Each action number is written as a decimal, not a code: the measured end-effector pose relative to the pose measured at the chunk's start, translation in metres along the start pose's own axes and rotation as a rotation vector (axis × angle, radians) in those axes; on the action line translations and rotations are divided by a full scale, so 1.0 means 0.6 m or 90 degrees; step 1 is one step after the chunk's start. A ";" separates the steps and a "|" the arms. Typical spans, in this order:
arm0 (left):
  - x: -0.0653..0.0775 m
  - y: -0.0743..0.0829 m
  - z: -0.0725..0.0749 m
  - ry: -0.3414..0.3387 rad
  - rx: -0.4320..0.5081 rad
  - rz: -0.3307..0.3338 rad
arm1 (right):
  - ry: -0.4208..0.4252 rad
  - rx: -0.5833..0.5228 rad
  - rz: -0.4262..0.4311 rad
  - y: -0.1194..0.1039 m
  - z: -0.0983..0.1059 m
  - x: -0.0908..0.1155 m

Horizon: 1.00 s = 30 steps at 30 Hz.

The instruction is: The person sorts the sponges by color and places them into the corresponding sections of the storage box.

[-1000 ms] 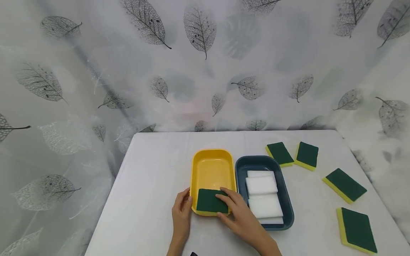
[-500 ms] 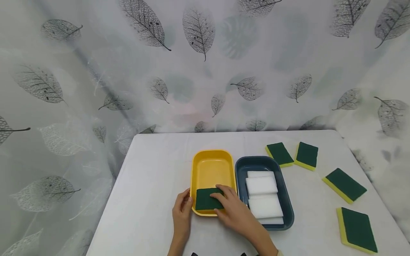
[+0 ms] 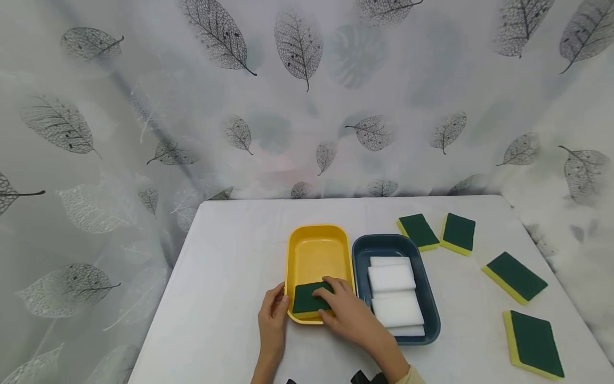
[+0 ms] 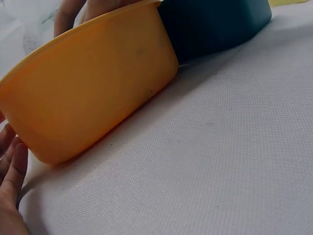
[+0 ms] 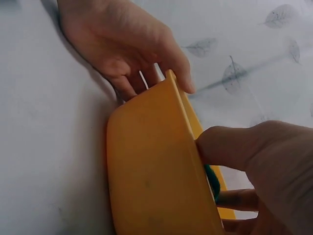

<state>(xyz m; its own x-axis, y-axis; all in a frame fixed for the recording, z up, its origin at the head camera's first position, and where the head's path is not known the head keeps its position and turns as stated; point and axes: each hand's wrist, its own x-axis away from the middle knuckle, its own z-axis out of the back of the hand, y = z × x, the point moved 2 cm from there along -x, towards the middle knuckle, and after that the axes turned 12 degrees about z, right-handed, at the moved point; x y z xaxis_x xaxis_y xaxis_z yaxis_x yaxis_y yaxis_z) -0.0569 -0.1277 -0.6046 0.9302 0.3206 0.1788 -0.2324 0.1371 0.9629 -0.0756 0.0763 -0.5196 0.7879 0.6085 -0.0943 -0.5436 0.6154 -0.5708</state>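
A green-and-yellow scouring sponge lies at the near end of the yellow tray, its dark green side up. Bent over it from the right, my right hand grips the sponge with its fingers and thumb; that hand hides the sponge's right part. My left hand holds the tray's near left corner. In the right wrist view the left hand's thumb lies at the rim, with the other fingers against the outer wall. The right thumb touches the rim there, and a little green sponge shows inside.
A navy tray adjoins the yellow one on the right and holds several overlapping white sponges. Further right on the white table lie more scouring sponges. Behind the table hangs a leaf-print curtain.
The sponge has shifted slightly left and lower into the yellow tray, and its left end now tilts. My right hand moved left with it. My left hand has stayed at the corner.
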 end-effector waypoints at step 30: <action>-0.003 -0.004 -0.002 -0.004 0.001 -0.012 | 0.032 -0.055 0.050 0.009 -0.002 0.010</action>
<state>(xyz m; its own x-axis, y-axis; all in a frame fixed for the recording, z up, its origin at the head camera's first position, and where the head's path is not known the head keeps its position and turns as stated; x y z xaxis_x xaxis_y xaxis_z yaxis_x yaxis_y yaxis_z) -0.0583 -0.1275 -0.6075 0.9360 0.3124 0.1622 -0.2145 0.1407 0.9665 -0.0734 0.0825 -0.5240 0.7583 0.6264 -0.1805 -0.5791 0.5202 -0.6277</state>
